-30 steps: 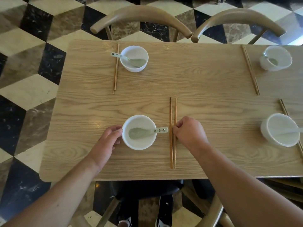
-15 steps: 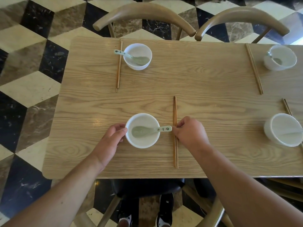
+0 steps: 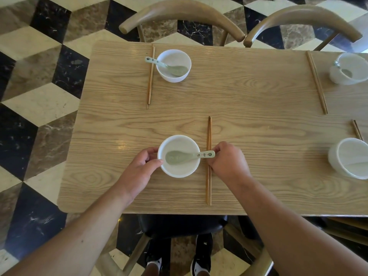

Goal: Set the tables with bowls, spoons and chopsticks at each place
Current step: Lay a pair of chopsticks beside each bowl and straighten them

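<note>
On the wooden table (image 3: 249,116) a white bowl (image 3: 179,173) stands in front of me with a pale green spoon (image 3: 180,157) lying in it, its handle pointing right. My left hand (image 3: 139,170) grips the bowl's left rim between thumb and fingers. A pair of brown chopsticks (image 3: 209,132) lies lengthwise just right of the bowl, under the tip of the spoon handle. My right hand (image 3: 229,162) pinches the chopsticks with thumb and forefinger beside that tip.
A far-left place has a bowl (image 3: 173,77), spoon and chopsticks (image 3: 150,80). At the right, two more bowls (image 3: 348,80) (image 3: 350,170) stand by chopsticks (image 3: 316,82). Two chair backs (image 3: 179,10) (image 3: 302,16) line the far edge. A dark chair seat (image 3: 179,224) sits below the near edge.
The two chopsticks, slightly apart a second ago, now lie tight together and have slid left to the bowl, under the spoon handle's tip. My left hand stays on the bowl.
</note>
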A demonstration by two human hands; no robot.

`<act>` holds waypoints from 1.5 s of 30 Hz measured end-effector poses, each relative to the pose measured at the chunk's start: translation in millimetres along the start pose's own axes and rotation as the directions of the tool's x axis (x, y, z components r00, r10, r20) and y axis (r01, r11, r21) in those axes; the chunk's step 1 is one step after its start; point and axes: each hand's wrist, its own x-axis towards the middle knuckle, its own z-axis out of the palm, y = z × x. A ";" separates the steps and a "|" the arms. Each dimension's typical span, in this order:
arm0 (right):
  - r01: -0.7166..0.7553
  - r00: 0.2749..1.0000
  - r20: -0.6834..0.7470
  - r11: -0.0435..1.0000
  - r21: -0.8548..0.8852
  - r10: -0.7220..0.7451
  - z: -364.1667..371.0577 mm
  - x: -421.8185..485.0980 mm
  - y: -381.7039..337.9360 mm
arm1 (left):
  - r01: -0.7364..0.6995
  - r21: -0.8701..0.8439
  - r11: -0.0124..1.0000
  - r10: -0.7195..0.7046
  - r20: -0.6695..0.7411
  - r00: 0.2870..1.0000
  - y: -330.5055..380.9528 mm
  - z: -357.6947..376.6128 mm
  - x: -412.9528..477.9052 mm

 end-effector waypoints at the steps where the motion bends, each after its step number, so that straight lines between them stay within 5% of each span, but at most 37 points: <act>1: 0.001 1.000 0.012 1.000 0.017 -0.001 -0.6 -0.7 0.4 | 0.001 -0.006 1.000 -0.001 0.004 1.000 0.1 0.0 -0.4; 9: -0.081 0.996 0.006 0.875 0.477 0.089 -29.7 -19.1 -9.0 | 0.013 0.006 1.000 -0.012 -0.093 0.996 12.2 6.6 -7.8; 14: -0.095 0.976 0.219 0.924 0.369 0.012 -25.1 -28.5 -28.2 | 0.007 -0.051 0.999 -0.014 -0.129 0.992 11.6 15.3 -10.8; 26: -0.063 0.974 0.225 0.947 0.316 -0.010 -14.9 -29.3 -34.4 | 0.068 -0.209 0.976 -0.085 -0.077 0.993 16.6 17.0 -19.0; 29: -0.070 0.979 0.203 0.954 0.291 0.011 -21.0 -32.9 -34.1 | 0.039 -0.088 0.995 -0.049 -0.114 0.992 24.1 13.0 -27.3; 33: -0.073 0.996 0.055 0.974 0.216 0.063 -49.4 -57.6 -20.7 | -0.094 0.279 0.956 0.174 -0.274 0.946 49.4 8.9 -53.5; 38: -0.081 0.991 -0.088 0.975 0.207 0.101 -93.6 -121.4 14.9 | -0.283 0.295 0.912 0.304 -0.026 0.952 88.8 52.3 -84.1; 41: -0.127 0.975 -0.155 0.973 0.193 0.158 -120.5 -160.8 45.9 | -0.349 0.269 0.898 0.301 0.205 0.932 109.9 99.1 -103.8; 45: -0.188 0.936 -0.251 0.954 0.233 0.246 -160.0 -202.1 96.6 | -0.380 0.320 0.868 0.269 0.339 0.902 120.8 160.5 -117.6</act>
